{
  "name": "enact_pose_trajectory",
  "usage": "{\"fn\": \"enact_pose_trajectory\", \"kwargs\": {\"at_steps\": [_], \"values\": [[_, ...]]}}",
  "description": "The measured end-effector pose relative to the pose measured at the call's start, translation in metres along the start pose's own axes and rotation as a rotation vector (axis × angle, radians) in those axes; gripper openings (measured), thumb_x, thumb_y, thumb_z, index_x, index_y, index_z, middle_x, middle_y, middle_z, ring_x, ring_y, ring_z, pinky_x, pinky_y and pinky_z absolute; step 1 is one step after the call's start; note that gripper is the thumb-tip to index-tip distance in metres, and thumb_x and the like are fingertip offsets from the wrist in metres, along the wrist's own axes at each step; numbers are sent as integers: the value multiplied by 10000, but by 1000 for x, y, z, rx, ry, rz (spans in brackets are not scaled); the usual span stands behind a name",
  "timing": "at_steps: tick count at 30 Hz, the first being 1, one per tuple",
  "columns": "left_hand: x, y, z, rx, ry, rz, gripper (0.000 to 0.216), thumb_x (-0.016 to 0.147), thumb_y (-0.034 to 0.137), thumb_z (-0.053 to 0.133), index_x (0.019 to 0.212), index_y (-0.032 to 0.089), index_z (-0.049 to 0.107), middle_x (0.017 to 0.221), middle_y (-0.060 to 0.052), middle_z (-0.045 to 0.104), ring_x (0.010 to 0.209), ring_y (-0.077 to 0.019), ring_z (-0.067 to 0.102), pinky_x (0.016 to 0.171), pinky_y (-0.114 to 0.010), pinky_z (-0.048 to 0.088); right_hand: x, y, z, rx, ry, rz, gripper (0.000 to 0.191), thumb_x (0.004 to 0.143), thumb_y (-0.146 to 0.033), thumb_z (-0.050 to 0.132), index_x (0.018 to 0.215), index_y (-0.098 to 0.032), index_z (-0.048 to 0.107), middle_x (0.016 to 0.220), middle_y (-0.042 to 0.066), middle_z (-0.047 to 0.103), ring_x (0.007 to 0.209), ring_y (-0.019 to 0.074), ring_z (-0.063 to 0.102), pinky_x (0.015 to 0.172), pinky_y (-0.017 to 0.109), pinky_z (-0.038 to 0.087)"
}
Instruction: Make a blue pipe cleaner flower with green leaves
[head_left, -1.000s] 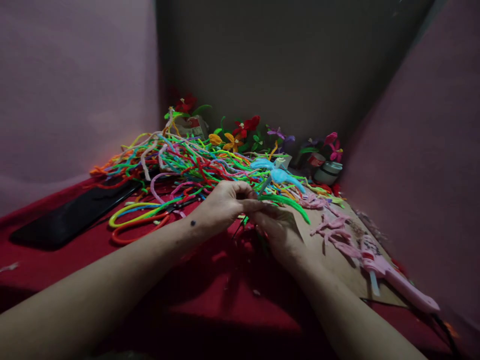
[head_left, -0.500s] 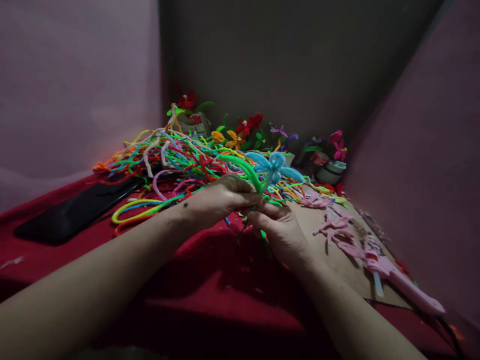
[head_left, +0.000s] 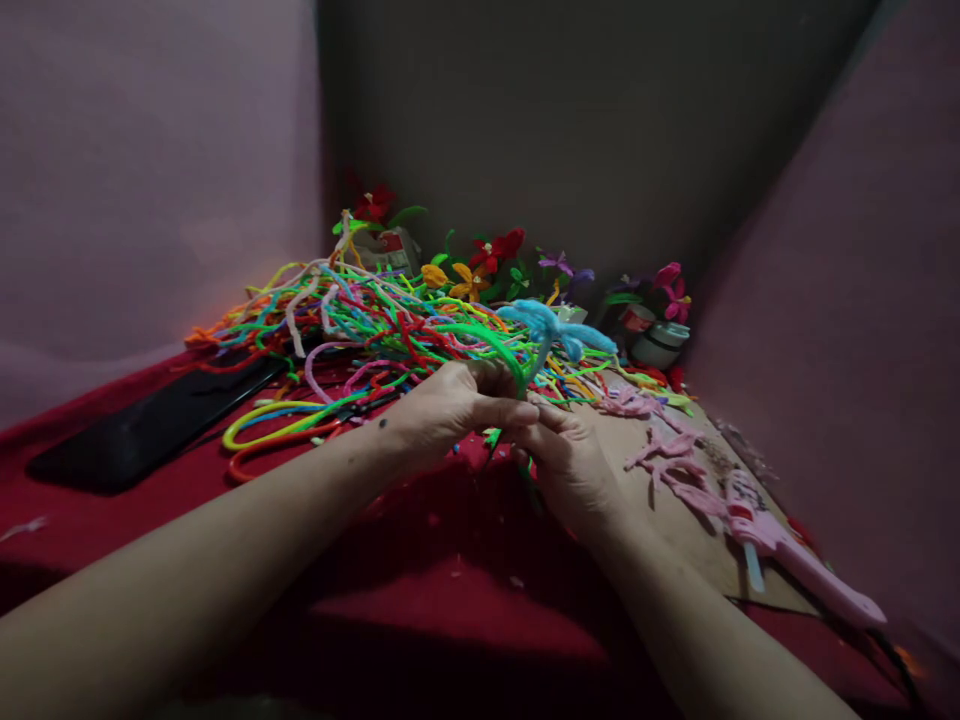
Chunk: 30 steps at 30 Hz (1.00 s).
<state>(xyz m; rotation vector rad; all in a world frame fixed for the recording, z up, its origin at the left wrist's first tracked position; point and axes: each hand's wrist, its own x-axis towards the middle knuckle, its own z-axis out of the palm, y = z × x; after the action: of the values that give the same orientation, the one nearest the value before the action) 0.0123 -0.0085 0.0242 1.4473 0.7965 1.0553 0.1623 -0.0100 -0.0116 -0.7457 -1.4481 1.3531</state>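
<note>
Both of my hands meet at the front of the table around a pipe-cleaner flower point(head_left: 551, 325) with light blue petals and a green leaf. My left hand point(head_left: 461, 405) pinches the stem just under the green leaf point(head_left: 487, 335), its thumb lying across. Right below, my right hand point(head_left: 566, 455) closes on the lower stem, fingers touching those of the left. Most of the stem is hidden by the fingers; a bit of green shows beneath them. The blue bloom points up and tips to the right.
Behind my hands spreads a heap of coloured pipe cleaners point(head_left: 360, 310). A black phone point(head_left: 142, 425) lies at the left on the red cloth point(head_left: 420, 600). At the right, a pink glue gun point(head_left: 810, 575) and pink pipe-cleaner pieces point(head_left: 675, 460) rest on cardboard point(head_left: 645, 510). Finished flowers point(head_left: 491, 255) stand behind.
The blue bloom has turned and tipped, so its face no longer shows toward me. My left thumb has moved slightly right across the stem. Both hands keep hold.
</note>
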Motion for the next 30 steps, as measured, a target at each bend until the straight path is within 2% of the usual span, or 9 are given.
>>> {"fn": "enact_pose_trajectory", "kwargs": {"at_steps": [5,9,14,19,23,27,30], "values": [[-2,4,3,-23,124,-49,173,629,254,721,716,116,664,716,-30,651,680,-153,588,687,-282,433,1,-3,3,-59,-20,14,126,704,-295,676,785,-204,706,720,-19,584,664,111,469,675,258,379],[-4,7,3,28,158,-42,159,631,260,718,669,113,667,632,-17,629,607,-130,562,632,-264,422,1,-8,4,-76,-56,27,135,721,-314,652,755,-197,710,652,-23,581,612,103,458,647,262,378],[-4,9,0,61,73,-37,181,670,279,683,699,100,681,609,-18,604,554,-101,511,556,-234,388,2,-7,-2,-100,-113,57,172,731,-332,643,743,-173,708,676,1,600,645,116,481,634,264,372],[-4,7,-5,-115,-84,-79,194,697,268,650,611,98,613,496,19,488,438,-58,409,453,-206,326,0,-5,-6,48,-298,167,205,739,-318,641,634,-144,668,584,5,542,593,117,475,563,260,353],[-5,2,-3,-280,-225,-142,174,698,247,643,628,100,581,538,14,489,402,-42,373,410,-202,304,-3,-3,-3,189,-350,203,85,694,-242,671,649,-169,674,589,-1,595,563,120,515,561,264,374],[-3,2,-2,-346,-145,-123,138,689,200,672,723,121,565,537,39,471,407,-29,375,403,-166,293,-3,1,-1,177,-284,166,97,707,-248,655,721,-168,709,682,28,660,609,134,557,573,262,390],[-2,5,-4,-287,-71,-145,176,703,244,676,783,137,561,556,47,480,418,-26,384,422,-161,320,-1,2,-3,151,-192,142,130,724,-267,643,766,-173,722,737,40,672,620,133,552,582,266,397]]}}
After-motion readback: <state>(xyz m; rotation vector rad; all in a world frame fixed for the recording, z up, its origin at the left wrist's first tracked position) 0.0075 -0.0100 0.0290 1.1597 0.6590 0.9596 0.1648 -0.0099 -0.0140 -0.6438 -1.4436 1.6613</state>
